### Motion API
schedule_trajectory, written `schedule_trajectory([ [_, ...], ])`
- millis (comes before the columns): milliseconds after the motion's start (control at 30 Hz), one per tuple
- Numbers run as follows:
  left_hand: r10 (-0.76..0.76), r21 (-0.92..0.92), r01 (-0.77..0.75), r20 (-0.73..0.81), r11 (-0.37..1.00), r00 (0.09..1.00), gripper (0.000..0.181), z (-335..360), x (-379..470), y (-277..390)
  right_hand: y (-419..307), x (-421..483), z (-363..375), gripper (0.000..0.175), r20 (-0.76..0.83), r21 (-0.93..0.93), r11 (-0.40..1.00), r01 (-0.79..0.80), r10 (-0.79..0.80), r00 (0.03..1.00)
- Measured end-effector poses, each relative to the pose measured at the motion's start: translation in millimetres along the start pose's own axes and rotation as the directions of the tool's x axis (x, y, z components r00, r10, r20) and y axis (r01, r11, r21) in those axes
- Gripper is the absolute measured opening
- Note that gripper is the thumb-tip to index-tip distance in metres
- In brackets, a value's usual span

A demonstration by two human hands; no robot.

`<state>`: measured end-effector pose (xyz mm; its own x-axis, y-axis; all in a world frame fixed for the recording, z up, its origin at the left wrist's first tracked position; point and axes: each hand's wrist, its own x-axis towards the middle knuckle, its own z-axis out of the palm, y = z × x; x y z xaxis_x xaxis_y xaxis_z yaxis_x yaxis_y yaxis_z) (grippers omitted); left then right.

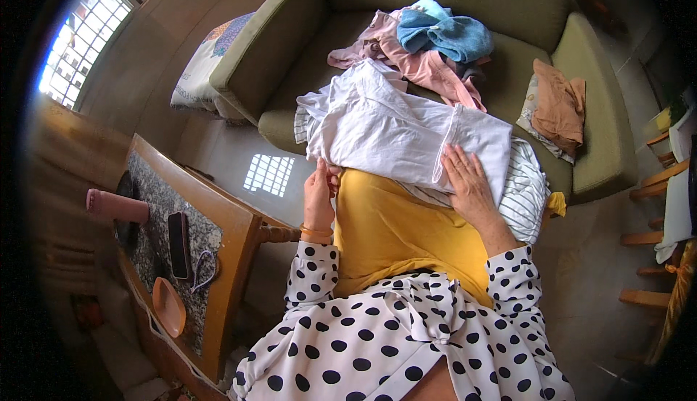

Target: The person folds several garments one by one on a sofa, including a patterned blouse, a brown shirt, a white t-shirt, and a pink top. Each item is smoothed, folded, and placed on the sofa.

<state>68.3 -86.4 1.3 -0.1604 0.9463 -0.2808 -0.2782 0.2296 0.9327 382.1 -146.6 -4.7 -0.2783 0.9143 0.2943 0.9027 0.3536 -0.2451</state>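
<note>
A white cloth garment (381, 123), partly folded, lies across my lap and the front of the sofa seat. Its lower left edge is pinched in my left hand (321, 191). My right hand (468, 186) rests flat on the folded part at the right, fingers spread. Beneath the white garment, a striped white cloth (525, 191) shows at the right and a yellow cloth (397, 227) covers my lap. Behind it is a loose pile with a pink garment (416, 66) and a blue cloth (457, 36).
Folded clothes with an orange-brown garment (561, 107) on top lie by the right arm of the green sofa (599, 123). At left, a stone-topped wooden table (237, 237) bears a pink tumbler (117, 206), a phone (178, 245) and an orange dish (168, 307). Wooden chairs stand at right.
</note>
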Motion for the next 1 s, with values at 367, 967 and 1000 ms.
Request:
schedule_trajectory([
  [367,0.087,-0.634,0.021,0.138,0.773,0.987,0.025,14.5,32.4,8.5,-0.5,0.4,0.1,0.067,-0.011,-0.022,0.999,0.024,-0.024,1.000],
  [967,-0.107,-0.657,0.384,0.421,0.649,0.901,0.049,41.0,25.0,46.8,1.0,-0.7,-0.9,0.051,-0.005,-0.059,0.998,0.019,-0.019,1.000],
  [1000,-0.060,-0.684,0.408,0.472,0.605,0.880,0.050,41.1,29.1,45.7,-0.3,-0.5,-2.7,0.051,0.000,-0.031,0.999,0.017,-0.017,1.000],
])
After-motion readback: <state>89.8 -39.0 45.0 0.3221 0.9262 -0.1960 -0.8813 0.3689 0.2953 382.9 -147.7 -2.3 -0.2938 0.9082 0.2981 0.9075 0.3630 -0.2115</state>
